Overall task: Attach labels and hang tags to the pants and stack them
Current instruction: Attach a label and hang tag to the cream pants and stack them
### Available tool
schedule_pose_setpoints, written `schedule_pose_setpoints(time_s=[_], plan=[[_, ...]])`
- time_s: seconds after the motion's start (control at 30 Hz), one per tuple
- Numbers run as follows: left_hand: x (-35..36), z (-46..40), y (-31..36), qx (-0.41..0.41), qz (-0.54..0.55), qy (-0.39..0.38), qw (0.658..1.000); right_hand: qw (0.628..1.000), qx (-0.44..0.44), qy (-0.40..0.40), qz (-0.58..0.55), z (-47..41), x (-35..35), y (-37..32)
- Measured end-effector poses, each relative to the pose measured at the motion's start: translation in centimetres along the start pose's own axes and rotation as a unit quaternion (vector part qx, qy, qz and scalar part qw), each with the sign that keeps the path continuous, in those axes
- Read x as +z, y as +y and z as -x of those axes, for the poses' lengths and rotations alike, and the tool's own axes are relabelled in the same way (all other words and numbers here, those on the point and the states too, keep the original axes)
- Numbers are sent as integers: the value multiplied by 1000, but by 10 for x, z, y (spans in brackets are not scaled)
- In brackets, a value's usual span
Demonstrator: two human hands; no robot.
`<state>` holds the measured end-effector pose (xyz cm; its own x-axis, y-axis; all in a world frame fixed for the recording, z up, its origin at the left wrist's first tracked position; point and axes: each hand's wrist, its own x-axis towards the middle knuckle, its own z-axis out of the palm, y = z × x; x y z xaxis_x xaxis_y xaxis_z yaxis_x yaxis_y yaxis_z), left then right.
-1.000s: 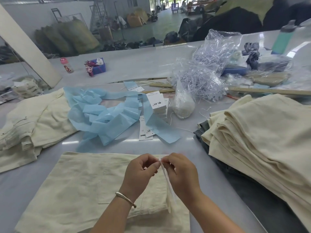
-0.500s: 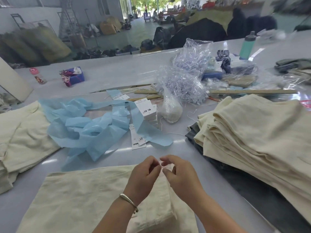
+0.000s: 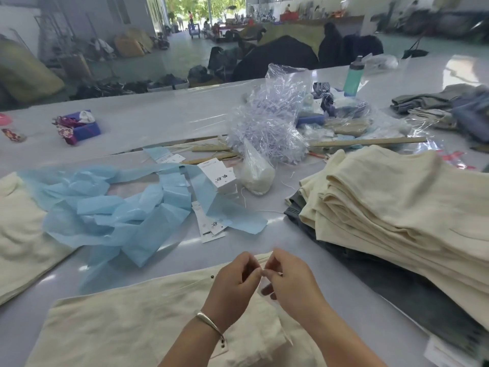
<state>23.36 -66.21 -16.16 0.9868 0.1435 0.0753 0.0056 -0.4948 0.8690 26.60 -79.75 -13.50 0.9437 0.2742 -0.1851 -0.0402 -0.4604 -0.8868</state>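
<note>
While both hands' fingers pinch thin string over pants, plastic bag holds clear fasteners.

Both forearms are bare, no sleeves showing; a thin silver bangle circles the left wrist.

1 head-worn wide-angle view looks forward and down, close over the table at lower frame, workshop floor across the top.

Your left hand and right hand meet fingertip to fingertip, fingers curled in a pinch. Both forearms angle inward from below.
</note>
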Motion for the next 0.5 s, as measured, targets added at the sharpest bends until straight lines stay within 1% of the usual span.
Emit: schedule_pose_setpoints(time_s=[0.07,0.17,0.27,0.33,0.37,0.4,0.5], plan=[[1,-2,-3,-3,4,-13,1000,1000,13,19,2,-2,2,1],[1,-5,-12,-20,-21,-14,999,994,-9,81,67,-7,-7,0],[-3,-8,-29,-41,-78,26,996,970,-76,212,91,-14,-24,-7],[-4,-10,-41,-45,-105,37,993,944,-147,287,67,-19,-33,-14],[-4,-11,-47,-41,-116,35,992,937,-177,297,52,-22,-36,-16],[-3,-13,-52,-36,-130,32,990,935,-199,290,38,-25,-36,-18],[4,-20,-65,-30,-202,42,978,946,-228,227,27,-30,-23,-10]])
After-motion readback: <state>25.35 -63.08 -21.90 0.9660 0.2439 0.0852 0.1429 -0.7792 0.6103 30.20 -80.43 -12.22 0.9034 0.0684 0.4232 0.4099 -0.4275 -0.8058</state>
